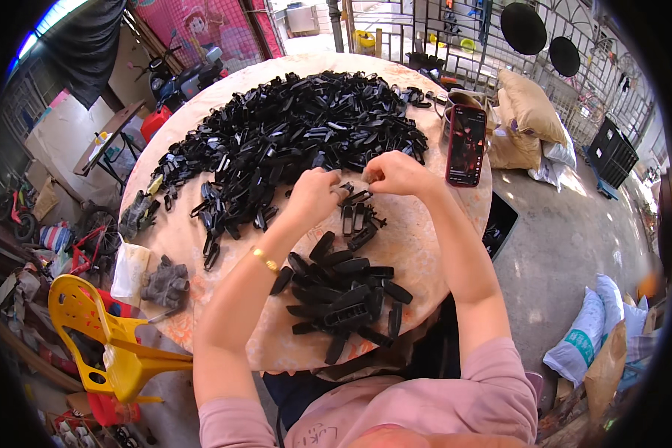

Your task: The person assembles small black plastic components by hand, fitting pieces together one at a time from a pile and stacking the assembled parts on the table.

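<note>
Nearest, a small heap of black plastic clips (343, 299) lies on the round table (425, 254). Above it, the left hand (313, 196) and right hand (396, 173) meet, fingers pinched on a black clip piece (349, 193). Beyond spreads the large clip pile (299, 134); a phone (466, 144) stands right.
</note>
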Action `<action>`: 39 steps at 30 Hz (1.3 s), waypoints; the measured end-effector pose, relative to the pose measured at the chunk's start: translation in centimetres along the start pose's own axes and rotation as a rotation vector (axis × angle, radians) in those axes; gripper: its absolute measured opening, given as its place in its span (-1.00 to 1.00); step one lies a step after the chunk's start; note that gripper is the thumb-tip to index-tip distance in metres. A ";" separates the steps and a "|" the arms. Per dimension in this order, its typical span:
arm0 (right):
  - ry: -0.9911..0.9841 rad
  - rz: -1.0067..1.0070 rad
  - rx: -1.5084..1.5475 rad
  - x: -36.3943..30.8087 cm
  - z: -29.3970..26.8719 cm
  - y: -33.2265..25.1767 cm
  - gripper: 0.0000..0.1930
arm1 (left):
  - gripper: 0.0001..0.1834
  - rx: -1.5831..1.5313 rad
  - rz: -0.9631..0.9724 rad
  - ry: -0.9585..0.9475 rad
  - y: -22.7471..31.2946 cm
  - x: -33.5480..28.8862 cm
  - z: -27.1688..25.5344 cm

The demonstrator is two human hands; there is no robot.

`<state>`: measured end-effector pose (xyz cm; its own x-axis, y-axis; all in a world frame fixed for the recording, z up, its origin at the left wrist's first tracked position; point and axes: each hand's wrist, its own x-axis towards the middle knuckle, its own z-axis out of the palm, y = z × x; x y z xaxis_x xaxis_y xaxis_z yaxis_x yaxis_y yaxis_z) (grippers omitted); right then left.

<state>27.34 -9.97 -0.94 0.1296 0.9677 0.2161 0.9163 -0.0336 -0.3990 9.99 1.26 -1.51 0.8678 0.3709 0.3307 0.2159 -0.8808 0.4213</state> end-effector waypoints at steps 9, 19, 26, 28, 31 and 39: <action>-0.162 -0.070 -0.142 0.3 1.6 -2.3 -0.76 | -0.75 0.163 -0.011 0.082 -1.4 0.1 1.7; 0.308 -0.307 0.363 -0.4 2.5 -7.3 -0.74 | -0.66 -0.841 -0.437 0.009 -0.3 -5.2 -3.3; 0.331 -0.177 0.869 0.1 4.4 -8.4 -0.66 | -0.71 -1.336 -0.397 0.091 0.2 -6.3 -2.9; 0.338 -0.161 0.799 0.1 4.4 -8.5 -0.66 | -0.71 -1.218 -0.366 0.121 -0.1 -6.4 -2.5; 0.423 -0.251 0.731 0.2 4.4 -8.7 -0.68 | -0.74 -1.177 -0.327 0.087 -0.8 -6.3 -2.7; 0.398 -0.112 1.083 0.0 4.6 -9.5 -0.74 | -0.76 -1.310 -0.372 0.146 -0.4 -7.0 -3.0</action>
<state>16.90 -8.53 -1.29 0.3547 0.7984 0.4865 0.1505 0.4648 -0.8725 2.49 -0.06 -1.44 0.7800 0.6214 0.0743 -0.2245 0.1670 0.9601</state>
